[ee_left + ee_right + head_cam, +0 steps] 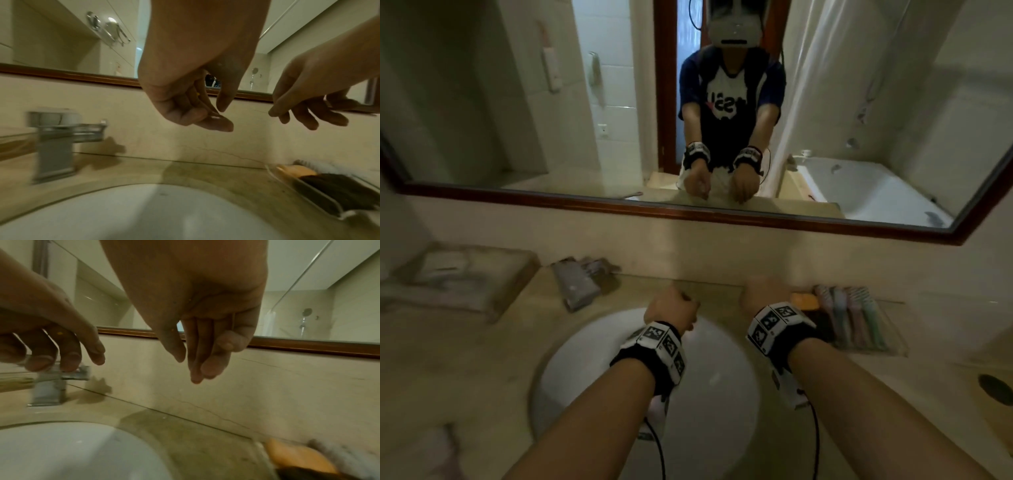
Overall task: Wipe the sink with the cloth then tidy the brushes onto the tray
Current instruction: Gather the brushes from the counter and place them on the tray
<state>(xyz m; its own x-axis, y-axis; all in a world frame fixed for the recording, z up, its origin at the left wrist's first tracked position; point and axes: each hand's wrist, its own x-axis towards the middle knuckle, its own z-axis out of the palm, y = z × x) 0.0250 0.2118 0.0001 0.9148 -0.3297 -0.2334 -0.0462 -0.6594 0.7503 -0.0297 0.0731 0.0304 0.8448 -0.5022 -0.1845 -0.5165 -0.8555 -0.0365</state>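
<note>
The white round sink [599,363] lies below my forearms. My left hand [671,306] hangs over its far rim, fingers loosely curled and holding nothing [216,116]. Over the counter just left of the tray, my right hand [763,294] hangs empty with nearly straight fingers [197,368]. The clear tray [893,349] at the right holds several pastel toothbrushes [852,318] and an orange-handled brush [804,301] with dark bristles [339,191]. A pale cloth [424,452] lies blurred at the counter's near left corner.
A square chrome faucet [578,281] stands behind the sink to the left. Folded white towels [458,274] sit on a stone block at far left. A framed mirror [688,205] runs along the wall. A dark round hole [996,389] is in the counter at far right.
</note>
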